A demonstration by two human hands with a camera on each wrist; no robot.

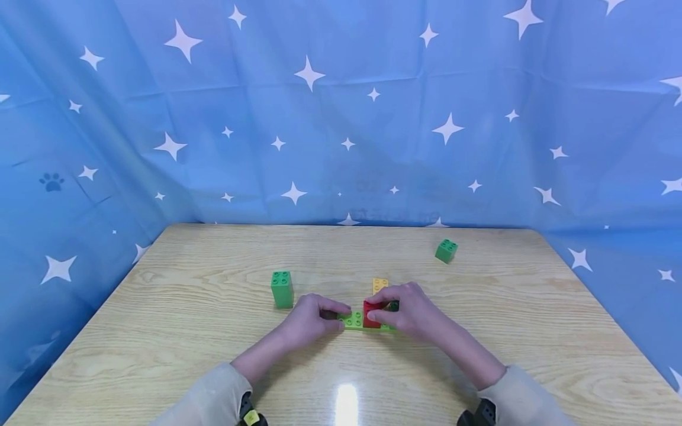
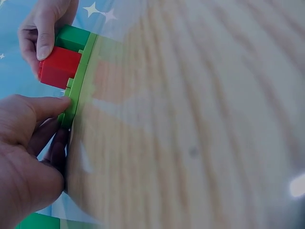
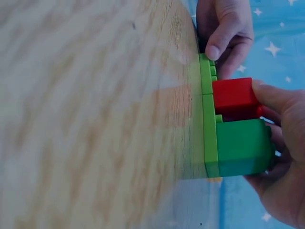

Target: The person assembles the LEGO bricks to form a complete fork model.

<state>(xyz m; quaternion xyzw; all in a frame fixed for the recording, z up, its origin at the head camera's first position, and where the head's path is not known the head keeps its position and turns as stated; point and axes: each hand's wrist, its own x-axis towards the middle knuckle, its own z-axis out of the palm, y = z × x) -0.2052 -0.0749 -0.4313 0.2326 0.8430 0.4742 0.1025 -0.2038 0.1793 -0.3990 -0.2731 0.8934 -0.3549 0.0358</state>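
Sleeves point(image 1: 210, 396) lie nearest us; on the table point(image 1: 160, 355), our left hand point(image 1: 308, 322) pinches a light-green base point(image 1: 352, 324), our right hand point(image 1: 414, 310) the red block point(image 1: 371, 319) atop it, beside a green block point(image 3: 243, 148).

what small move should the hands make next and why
Probably press the red block straight down: the right hand grips it over a seam in the light green base, the left hand holds one end, and full seating isn't clear.

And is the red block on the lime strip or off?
On: right wrist view shows the red block meeting the lime strip without a visible gap.
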